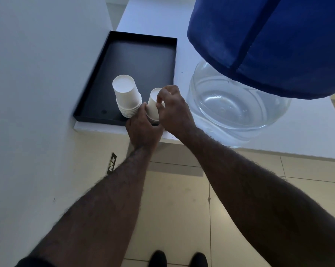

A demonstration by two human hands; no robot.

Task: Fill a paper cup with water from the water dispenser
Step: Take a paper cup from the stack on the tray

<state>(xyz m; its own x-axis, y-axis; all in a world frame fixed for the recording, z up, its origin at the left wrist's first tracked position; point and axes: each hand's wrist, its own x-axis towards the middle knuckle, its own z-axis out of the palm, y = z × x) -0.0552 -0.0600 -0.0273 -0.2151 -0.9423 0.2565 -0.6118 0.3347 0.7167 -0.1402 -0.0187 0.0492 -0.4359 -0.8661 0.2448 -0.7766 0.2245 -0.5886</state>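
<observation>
Two stacks of upside-down white paper cups stand at the near end of a black tray (pixel 139 60). My left hand (pixel 143 130) grips the base of the right stack (pixel 152 105). My right hand (pixel 172 108) pinches the top cup of that same stack with thumb and fingertips. The other cup stack (pixel 126 95) stands free just to the left. The water bottle (pixel 236 105) is clear, holds water and sits to the right under a blue cloth cover (pixel 274 35). No tap of the dispenser is visible.
The tray lies on a white counter (pixel 301 135) that meets a white wall (pixel 37 74) on the left. A wall socket (pixel 112 163) sits low on that wall. Beige floor tiles and my two dark shoes (pixel 178 258) are below.
</observation>
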